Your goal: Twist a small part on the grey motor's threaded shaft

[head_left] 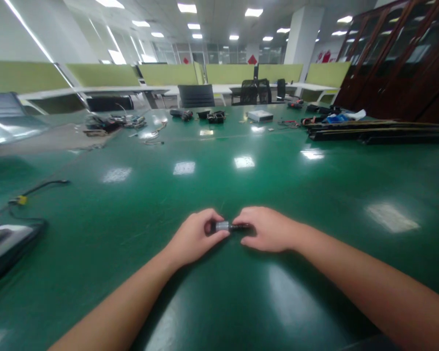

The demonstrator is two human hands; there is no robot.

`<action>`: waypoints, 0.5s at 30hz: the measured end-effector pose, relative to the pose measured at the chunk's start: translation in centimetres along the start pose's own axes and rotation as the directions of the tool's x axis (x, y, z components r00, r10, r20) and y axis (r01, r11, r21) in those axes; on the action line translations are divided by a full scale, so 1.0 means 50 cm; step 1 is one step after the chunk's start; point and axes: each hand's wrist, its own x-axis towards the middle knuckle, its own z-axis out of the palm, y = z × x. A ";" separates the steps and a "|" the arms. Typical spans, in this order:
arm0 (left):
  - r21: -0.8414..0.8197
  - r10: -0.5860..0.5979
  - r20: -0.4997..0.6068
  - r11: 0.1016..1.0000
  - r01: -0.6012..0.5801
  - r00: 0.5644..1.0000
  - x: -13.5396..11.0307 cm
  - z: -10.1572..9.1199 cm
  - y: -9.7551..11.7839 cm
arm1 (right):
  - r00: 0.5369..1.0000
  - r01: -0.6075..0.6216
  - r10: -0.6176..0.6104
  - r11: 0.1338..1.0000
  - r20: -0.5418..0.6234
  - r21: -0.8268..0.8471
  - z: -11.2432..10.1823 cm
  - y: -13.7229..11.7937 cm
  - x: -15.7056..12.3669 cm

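Between my hands, low over or on the green tabletop, lies a small cylindrical tool [223,226] with a silver band and a slim dark ribbed shaft pointing right. My left hand [201,232] is closed around its thick end, thumb below and forefinger above. Around the shaft's right end curl the fingers of my right hand [261,228], thumb and forefinger on either side of it. The shaft's tip is partly hidden there, and the tool's exact kind is too blurred to make out.
A dark-edged device [10,246] with a black cable [46,186] sits at the left. Across the green table's [149,180] far side lie cables and scrap parts [115,122], black parts [215,116], a silver box [259,116] and long black strips [373,132].
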 end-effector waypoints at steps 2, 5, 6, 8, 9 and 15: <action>-0.001 0.003 -0.005 1.000 -0.003 1.000 0.001 0.000 -0.001 | 0.998 -0.052 0.052 0.999 -0.018 -0.014 0.005 -0.012 -0.003; 0.016 0.003 -0.006 1.000 -0.002 1.000 0.001 0.001 -0.003 | 0.986 -0.128 0.130 0.991 -0.101 0.024 0.022 -0.017 0.000; 0.021 0.005 -0.005 1.000 -0.005 1.000 0.002 0.002 -0.004 | 0.982 -0.140 0.144 0.989 -0.124 0.043 0.028 -0.014 0.002; 0.032 0.007 -0.007 0.999 -0.007 1.000 0.001 0.004 -0.006 | 0.978 -0.140 0.151 0.987 -0.146 0.079 0.039 -0.004 0.008; 0.037 0.007 -0.010 0.999 -0.007 1.000 0.000 0.005 -0.007 | 0.977 -0.135 0.149 0.986 -0.150 0.100 0.044 0.001 0.010; 0.046 0.004 -0.003 0.999 -0.004 1.000 -0.003 0.007 -0.010 | 0.974 -0.143 0.173 0.970 -0.144 0.199 0.052 0.023 0.010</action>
